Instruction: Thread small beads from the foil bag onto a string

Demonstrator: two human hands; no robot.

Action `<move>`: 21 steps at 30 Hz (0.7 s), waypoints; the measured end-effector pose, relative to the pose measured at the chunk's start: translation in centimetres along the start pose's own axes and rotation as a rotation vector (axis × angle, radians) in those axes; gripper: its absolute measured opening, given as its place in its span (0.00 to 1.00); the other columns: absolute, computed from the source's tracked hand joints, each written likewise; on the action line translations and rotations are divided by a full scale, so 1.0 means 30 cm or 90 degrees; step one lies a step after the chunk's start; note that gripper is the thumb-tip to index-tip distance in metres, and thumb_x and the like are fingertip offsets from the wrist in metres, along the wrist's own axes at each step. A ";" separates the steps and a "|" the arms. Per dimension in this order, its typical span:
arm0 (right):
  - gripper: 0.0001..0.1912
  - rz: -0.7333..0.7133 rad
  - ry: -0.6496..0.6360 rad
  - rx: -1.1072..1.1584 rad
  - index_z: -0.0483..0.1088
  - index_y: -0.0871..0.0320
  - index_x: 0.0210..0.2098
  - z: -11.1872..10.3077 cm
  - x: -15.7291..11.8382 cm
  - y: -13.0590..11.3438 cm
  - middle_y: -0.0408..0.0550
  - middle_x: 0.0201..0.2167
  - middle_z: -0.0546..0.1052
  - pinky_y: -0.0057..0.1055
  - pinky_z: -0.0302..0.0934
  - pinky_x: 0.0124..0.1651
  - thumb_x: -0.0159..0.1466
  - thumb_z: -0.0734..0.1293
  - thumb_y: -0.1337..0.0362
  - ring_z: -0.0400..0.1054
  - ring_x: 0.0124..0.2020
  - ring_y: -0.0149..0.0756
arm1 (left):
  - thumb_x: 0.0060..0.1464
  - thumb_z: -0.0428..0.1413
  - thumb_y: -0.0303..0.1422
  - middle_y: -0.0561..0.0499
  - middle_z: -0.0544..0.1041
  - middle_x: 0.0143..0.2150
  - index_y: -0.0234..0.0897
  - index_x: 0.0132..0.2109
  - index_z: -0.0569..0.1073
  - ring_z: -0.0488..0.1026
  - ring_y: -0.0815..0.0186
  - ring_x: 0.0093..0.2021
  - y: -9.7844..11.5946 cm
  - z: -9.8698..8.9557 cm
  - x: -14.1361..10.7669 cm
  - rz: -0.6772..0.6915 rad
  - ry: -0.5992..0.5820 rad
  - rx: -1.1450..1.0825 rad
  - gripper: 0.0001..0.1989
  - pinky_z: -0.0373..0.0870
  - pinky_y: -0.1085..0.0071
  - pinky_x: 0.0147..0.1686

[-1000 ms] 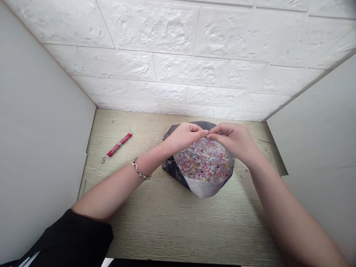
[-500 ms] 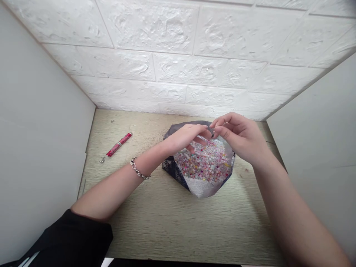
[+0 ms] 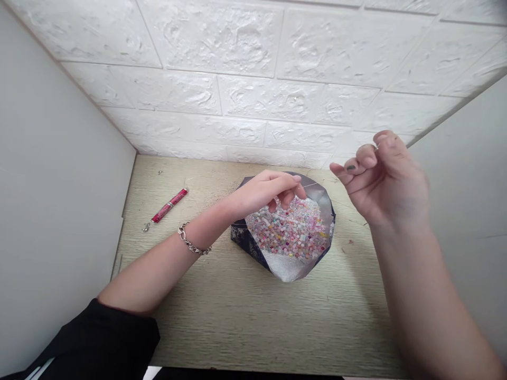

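A thin, pale thread (image 3: 312, 184) runs between my two hands. My left hand (image 3: 273, 191) is over the far side of an open bag of beads, its thumb and forefinger pinched on the thread. Raised to the right of the bag, my right hand (image 3: 386, 177) pinches the thread between thumb and forefinger, with the other fingers curled. Many small pink, white, red and yellow beads (image 3: 291, 229) fill the silver-lined bag (image 3: 285, 268), whose outside is dark and patterned. My left fingers hide some of the beads at the back.
A red tube-like item (image 3: 169, 206) lies on the wooden tabletop (image 3: 245, 322) at the left, with small metal bits (image 3: 146, 227) by its lower end. A white brick-pattern wall (image 3: 222, 95) stands behind, and pale panels (image 3: 59, 174) close both sides.
My right hand has moved up and to the right, away from my left, and the thread now shows stretched between them. My left hand has barely shifted over the bag.
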State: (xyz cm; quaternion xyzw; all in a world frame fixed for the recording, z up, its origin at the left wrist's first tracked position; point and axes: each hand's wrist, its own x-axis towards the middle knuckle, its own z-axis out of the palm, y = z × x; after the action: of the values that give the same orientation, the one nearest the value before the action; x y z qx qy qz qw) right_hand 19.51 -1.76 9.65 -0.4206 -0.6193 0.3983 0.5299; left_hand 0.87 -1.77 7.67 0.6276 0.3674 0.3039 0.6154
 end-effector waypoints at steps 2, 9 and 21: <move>0.07 -0.010 0.049 0.086 0.58 0.50 0.27 -0.010 0.007 0.001 0.39 0.20 0.58 0.32 0.59 0.33 0.59 0.59 0.57 0.58 0.21 0.28 | 0.51 0.46 0.39 0.54 0.61 0.20 0.33 0.28 0.71 0.60 0.76 0.21 0.008 -0.003 -0.005 0.011 0.022 0.022 0.16 0.54 0.78 0.17; 0.05 -0.129 0.285 0.088 0.55 0.53 0.28 -0.049 0.045 0.027 0.34 0.14 0.53 0.26 0.54 0.20 0.58 0.59 0.67 0.46 0.14 0.25 | 0.52 0.45 0.37 0.56 0.57 0.19 0.33 0.28 0.70 0.56 0.77 0.19 0.030 -0.020 -0.012 0.031 0.064 0.088 0.14 0.52 0.78 0.18; 0.04 -0.329 0.351 -0.304 0.60 0.54 0.33 -0.102 0.015 -0.004 0.43 0.33 0.60 0.28 0.54 0.27 0.61 0.57 0.61 0.57 0.25 0.25 | 0.51 0.45 0.35 0.55 0.63 0.18 0.33 0.33 0.71 0.57 0.76 0.19 0.090 -0.047 -0.044 0.070 0.193 0.271 0.12 0.53 0.77 0.20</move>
State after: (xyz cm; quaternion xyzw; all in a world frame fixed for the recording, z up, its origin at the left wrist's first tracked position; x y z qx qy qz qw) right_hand 22.50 -1.24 10.29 -0.4536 -0.6141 -0.0285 0.6452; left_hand -0.80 -2.03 10.55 0.7090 0.4767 0.3435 0.3900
